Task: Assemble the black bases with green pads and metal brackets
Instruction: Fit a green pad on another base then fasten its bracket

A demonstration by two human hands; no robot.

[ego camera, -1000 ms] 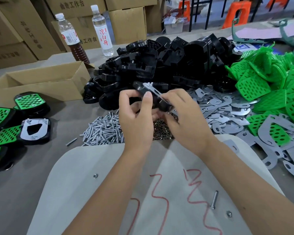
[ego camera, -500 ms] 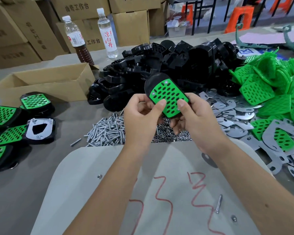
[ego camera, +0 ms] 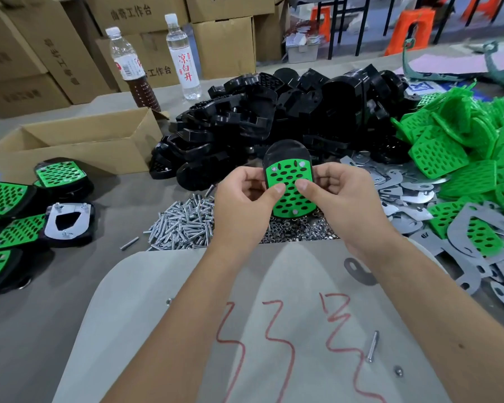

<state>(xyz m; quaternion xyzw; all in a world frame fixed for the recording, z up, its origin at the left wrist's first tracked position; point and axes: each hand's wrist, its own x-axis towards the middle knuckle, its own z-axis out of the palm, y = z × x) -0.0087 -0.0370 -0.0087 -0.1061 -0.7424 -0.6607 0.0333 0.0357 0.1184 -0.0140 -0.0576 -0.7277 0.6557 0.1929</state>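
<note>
Grey worktop [ego camera: 26, 330] up front; stacked cardboard cartons [ego camera: 224, 42] behind, two bottles [ego camera: 184, 53] before them; orange stools [ego camera: 410, 30] and black metal frames [ego camera: 361, 21] farther back.

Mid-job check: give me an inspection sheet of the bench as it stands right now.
Surface: grey table with a pale sheet marked in red.
Job's things: held base with green pad facing up; black bases pile; green pads pile; metal brackets; bolts; nuts; finished units at left.
Clutter: open carton, two bottles, loose bolt.
Grippers: left hand and right hand grip the held base, thumbs on the pad.
Cables: nothing seen.
Surroundings: stacked boxes, orange stools.
</note>
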